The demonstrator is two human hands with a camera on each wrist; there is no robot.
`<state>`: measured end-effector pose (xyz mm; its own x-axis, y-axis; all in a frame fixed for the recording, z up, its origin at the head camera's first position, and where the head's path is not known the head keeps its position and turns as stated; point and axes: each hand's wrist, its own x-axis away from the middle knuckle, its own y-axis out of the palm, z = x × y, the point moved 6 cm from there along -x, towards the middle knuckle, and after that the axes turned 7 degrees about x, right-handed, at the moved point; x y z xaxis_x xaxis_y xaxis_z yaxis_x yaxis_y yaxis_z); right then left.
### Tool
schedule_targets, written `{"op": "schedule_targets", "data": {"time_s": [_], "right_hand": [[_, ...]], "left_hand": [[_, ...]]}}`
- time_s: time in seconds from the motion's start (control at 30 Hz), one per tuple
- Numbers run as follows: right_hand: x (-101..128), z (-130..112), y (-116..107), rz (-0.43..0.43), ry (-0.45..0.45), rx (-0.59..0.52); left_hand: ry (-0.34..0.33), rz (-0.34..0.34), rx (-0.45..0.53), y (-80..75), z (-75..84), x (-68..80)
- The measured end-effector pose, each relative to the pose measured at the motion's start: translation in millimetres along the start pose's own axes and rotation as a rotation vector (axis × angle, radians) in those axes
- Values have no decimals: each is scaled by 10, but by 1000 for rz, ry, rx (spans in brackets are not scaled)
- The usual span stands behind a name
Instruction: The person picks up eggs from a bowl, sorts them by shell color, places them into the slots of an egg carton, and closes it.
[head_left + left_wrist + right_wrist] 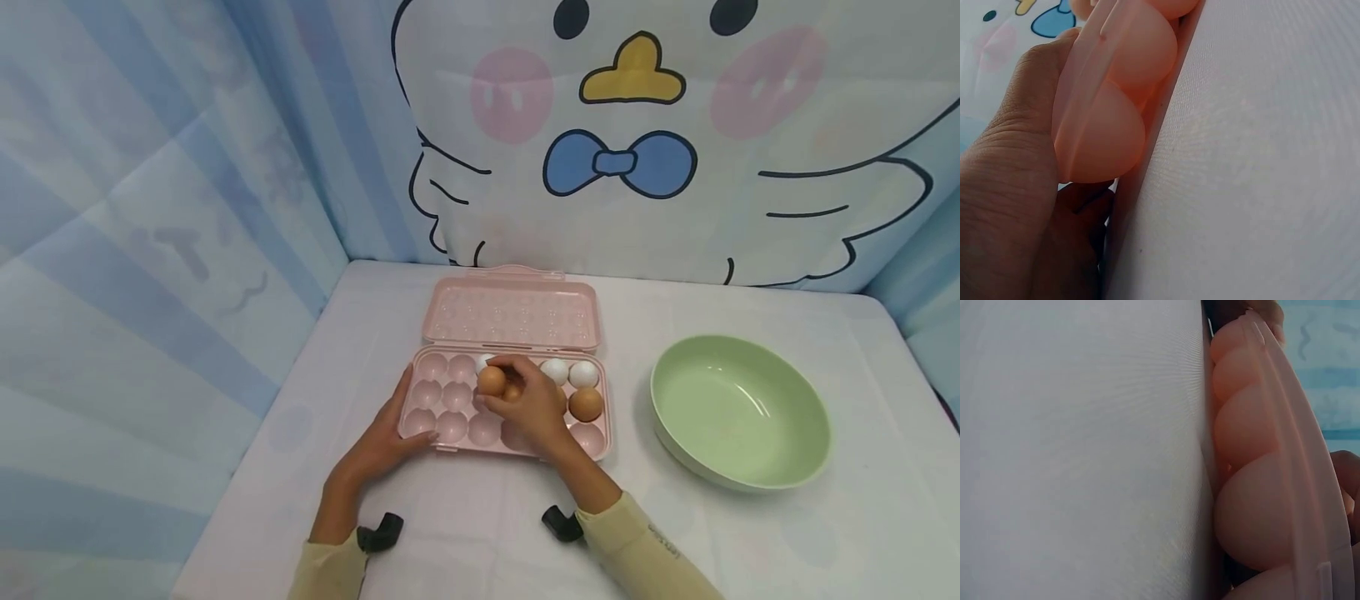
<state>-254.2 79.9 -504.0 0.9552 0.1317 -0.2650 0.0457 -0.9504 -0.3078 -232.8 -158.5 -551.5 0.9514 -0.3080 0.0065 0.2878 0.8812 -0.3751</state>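
Note:
A pink plastic egg box [429, 367] lies open on the table, its lid [517, 310] folded back behind it. My left hand [382, 437] grips the box by its left end, with the thumb at the front edge; in the left wrist view the thumb [1035, 81] lies along the rim. Over the middle of the box my right hand [534, 408] pinches a brown egg [491, 381] between thumb and fingers. White eggs [583, 374] sit in the back row. Another brown egg [586, 405] stands in the middle row, with others partly hidden behind the right hand.
To the right of the box stands a large light green bowl [738, 408]. A white cloth covers the table [465, 542]. Behind it hangs a curtain [615, 233] with a cartoon print, and a blue striped curtain [172, 250] hangs at the left.

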Motion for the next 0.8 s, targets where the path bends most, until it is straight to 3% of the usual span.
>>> {"op": "schedule_targets", "data": {"time_s": [0.3,0.8], "right_hand": [[-5,-35,1,-2,-77,70],[-4,-38,11,6,-116,169]], "left_hand": [[13,-6,4,-9,13,-13],[22,-13,23,-3,36,-6]]}}
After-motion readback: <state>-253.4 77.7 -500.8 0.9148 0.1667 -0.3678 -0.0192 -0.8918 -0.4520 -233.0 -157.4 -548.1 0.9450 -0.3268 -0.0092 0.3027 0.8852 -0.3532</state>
